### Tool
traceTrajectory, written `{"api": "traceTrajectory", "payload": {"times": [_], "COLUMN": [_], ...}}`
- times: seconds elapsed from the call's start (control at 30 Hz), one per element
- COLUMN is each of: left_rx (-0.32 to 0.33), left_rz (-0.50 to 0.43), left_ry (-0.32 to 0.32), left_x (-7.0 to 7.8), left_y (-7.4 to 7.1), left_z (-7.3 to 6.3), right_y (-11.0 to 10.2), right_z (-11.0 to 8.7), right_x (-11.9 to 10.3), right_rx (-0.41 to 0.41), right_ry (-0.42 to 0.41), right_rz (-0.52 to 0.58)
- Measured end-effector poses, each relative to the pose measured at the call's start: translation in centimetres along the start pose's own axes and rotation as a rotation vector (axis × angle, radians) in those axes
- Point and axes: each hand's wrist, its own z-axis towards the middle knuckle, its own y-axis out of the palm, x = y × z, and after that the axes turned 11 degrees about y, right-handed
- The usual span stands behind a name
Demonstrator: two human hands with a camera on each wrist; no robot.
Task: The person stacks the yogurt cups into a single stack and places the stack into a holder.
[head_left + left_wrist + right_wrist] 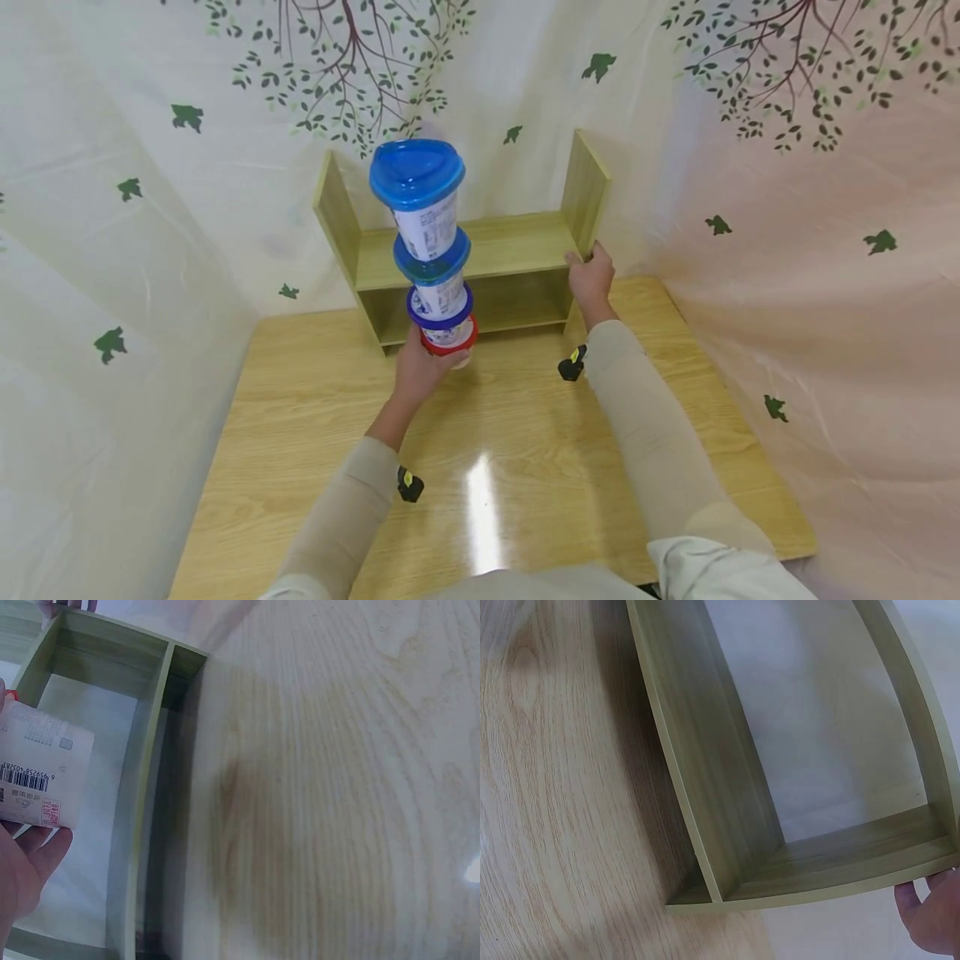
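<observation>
A tall stack of white, printed plastic tubs stands upright in my left hand (420,367), which grips the lowest one. That bottom tub has a red lid (455,340). Above it come a tub with a purple lid (442,315), one with a blue lid (433,260), and a larger one with a blue lid (417,173) on top. The left wrist view shows the barcode side of the held tub (45,769). My right hand (592,283) grips the right side of a small wooden shelf (517,242) near its upper board.
The shelf stands at the back of a wooden table (525,467), with two side panels rising above its upper board. Behind and on both sides hangs a cloth (810,333) printed with branches and leaves. The stack overlaps the shelf's left half in the head view.
</observation>
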Motion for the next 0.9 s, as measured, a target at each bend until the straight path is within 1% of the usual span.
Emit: {"api": "traceTrajectory", "payload": {"times": [0.07, 0.17, 0.3, 0.47, 0.6, 0.77, 0.9], "left_rx": [-0.01, -0.026, -0.026, -0.034, -0.04, -0.048, -0.069], "left_rz": [0.009, -0.005, -0.003, -0.003, 0.0, 0.042, 0.035], "left_ry": [0.002, -0.01, -0.019, 0.01, 0.039, 0.053, 0.058], "left_x": [0.5, 1.3, 2.3, 3.3, 4.0, 4.7, 5.2], "left_y": [-0.1, -0.4, -0.8, -1.0, -1.2, -1.2, -1.0], "left_z": [0.4, 0.8, 1.3, 2.0, 2.4, 3.1, 3.7], "right_y": [0.0, 0.1, 0.3, 0.6, 0.6, 0.5, 0.3], "right_z": [0.0, -0.1, 0.0, 0.4, 0.5, 0.3, 0.3], "right_x": [0.0, 0.0, 0.1, 0.2, 0.2, 0.1, 0.0], "right_rx": [0.0, -0.006, -0.011, 0.0, -0.006, -0.009, -0.008], "right_ry": [0.004, 0.021, 0.032, 0.011, 0.008, 0.027, 0.029], "right_rz": [0.0, -0.008, -0.019, -0.016, -0.009, 0.0, 0.008]}}
